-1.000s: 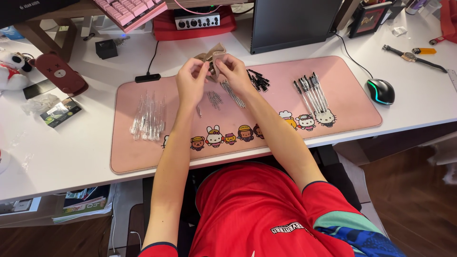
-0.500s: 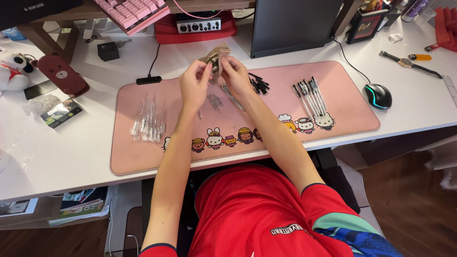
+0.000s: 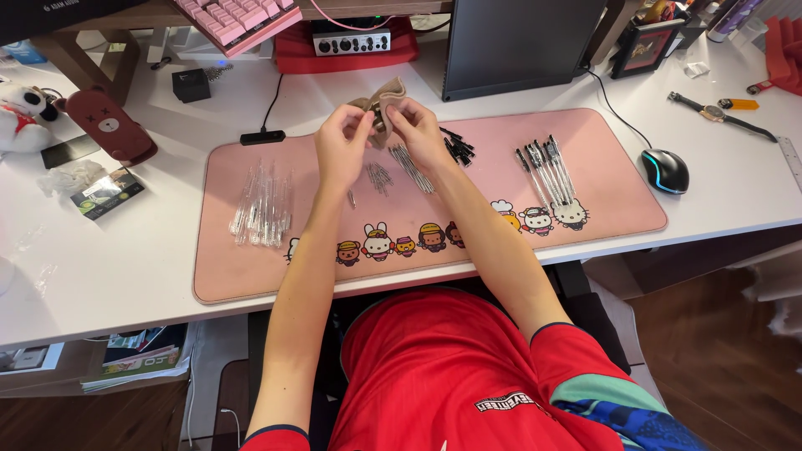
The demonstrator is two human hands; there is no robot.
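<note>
Cloth (image 3: 386, 107): one | left hand (image 3: 341, 150), right hand (image 3: 419, 134): fingers pinching it | pen piles: four

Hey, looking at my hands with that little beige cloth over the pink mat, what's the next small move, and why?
Probably lower the beige cloth toward the thin metal refills just below your hands. Both the left hand and the right hand pinch the cloth above the pink mat; the clear pen barrels and assembled pens lie farther off to either side.
</note>
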